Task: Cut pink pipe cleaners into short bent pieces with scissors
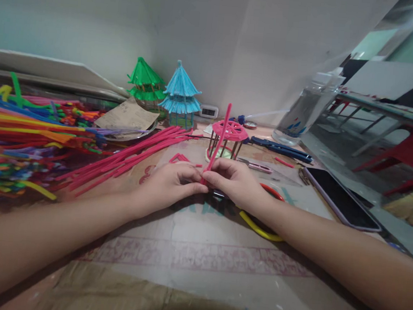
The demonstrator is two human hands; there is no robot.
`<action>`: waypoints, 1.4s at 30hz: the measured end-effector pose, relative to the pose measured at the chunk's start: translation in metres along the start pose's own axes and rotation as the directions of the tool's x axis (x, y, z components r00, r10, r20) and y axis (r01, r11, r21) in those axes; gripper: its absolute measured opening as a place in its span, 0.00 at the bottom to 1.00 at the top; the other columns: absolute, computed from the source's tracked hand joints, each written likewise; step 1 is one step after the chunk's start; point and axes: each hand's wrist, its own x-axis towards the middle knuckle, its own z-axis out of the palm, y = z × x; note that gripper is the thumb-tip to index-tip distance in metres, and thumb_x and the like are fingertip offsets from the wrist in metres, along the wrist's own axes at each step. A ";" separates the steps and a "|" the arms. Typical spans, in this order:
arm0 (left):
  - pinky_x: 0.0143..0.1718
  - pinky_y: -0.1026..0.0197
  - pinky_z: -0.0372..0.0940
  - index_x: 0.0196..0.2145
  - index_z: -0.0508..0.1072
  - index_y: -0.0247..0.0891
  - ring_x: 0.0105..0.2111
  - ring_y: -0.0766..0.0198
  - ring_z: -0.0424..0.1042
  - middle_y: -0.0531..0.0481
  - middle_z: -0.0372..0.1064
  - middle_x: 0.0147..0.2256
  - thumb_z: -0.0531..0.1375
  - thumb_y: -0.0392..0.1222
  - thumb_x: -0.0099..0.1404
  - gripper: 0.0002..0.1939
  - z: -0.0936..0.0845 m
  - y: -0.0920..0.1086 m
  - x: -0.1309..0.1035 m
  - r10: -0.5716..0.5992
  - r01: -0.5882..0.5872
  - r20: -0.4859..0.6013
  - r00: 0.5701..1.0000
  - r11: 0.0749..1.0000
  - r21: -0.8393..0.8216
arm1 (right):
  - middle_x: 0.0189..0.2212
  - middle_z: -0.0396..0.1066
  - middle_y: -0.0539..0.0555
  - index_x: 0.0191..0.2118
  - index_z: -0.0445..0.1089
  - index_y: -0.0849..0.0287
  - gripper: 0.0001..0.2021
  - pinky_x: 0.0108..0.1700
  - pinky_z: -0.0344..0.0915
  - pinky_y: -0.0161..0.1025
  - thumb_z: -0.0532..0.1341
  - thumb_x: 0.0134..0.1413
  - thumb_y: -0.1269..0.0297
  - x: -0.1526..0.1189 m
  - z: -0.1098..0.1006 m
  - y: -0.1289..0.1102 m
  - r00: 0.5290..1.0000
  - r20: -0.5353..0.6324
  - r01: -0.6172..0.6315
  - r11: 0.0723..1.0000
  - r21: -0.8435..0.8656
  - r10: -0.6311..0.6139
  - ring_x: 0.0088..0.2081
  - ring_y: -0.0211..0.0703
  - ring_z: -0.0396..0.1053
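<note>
A pink pipe cleaner [223, 135] rises nearly upright from between my fingertips at the centre. My right hand [234, 179] pinches it near its lower end. Close beside, my left hand [178, 181] is closed with thumb and fingers at the same lower end. Just behind my hands stands a small frame with a round pink top [232, 130] on thin brown posts. Bent pink pieces [179, 158] lie behind my left hand. A bundle of pink pipe cleaners [130, 158] lies to the left. Beneath my right wrist are yellow-and-red handles [261, 229], partly hidden.
Multicoloured pipe cleaners [23, 134] fill the left side. Green [144, 79] and blue [181, 90] pagoda models stand at the back. Dark blue pliers [282, 150], a clear bottle [300, 110] and a phone [340, 195] are on the right.
</note>
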 end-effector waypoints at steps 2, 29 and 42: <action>0.40 0.62 0.65 0.30 0.77 0.38 0.35 0.62 0.73 0.52 0.77 0.32 0.62 0.41 0.63 0.07 0.000 0.001 0.000 -0.016 0.016 0.017 1.000 1.000 -0.010 | 0.25 0.69 0.48 0.31 0.68 0.60 0.11 0.30 0.62 0.34 0.63 0.53 0.56 0.001 0.000 0.001 1.000 -0.024 -0.001 1.000 -0.032 0.000 0.27 0.36 0.66; 0.42 0.61 0.69 0.34 0.80 0.35 0.38 0.60 0.77 0.47 0.80 0.36 0.58 0.46 0.66 0.14 -0.001 -0.005 0.002 -0.105 0.110 0.034 0.994 0.980 -0.168 | 0.30 0.73 0.50 0.35 0.73 0.59 0.08 0.37 0.68 0.38 0.59 0.55 0.62 0.003 0.001 0.005 1.000 0.009 0.026 0.995 0.093 -0.027 0.32 0.38 0.70; 0.42 0.63 0.69 0.34 0.79 0.36 0.37 0.62 0.77 0.48 0.79 0.35 0.58 0.44 0.66 0.12 0.000 -0.005 0.002 -0.042 0.051 0.066 0.997 0.988 -0.143 | 0.25 0.72 0.50 0.33 0.68 0.59 0.09 0.33 0.69 0.39 0.63 0.52 0.58 0.001 0.003 0.005 0.998 -0.058 -0.026 0.999 0.026 0.028 0.28 0.41 0.71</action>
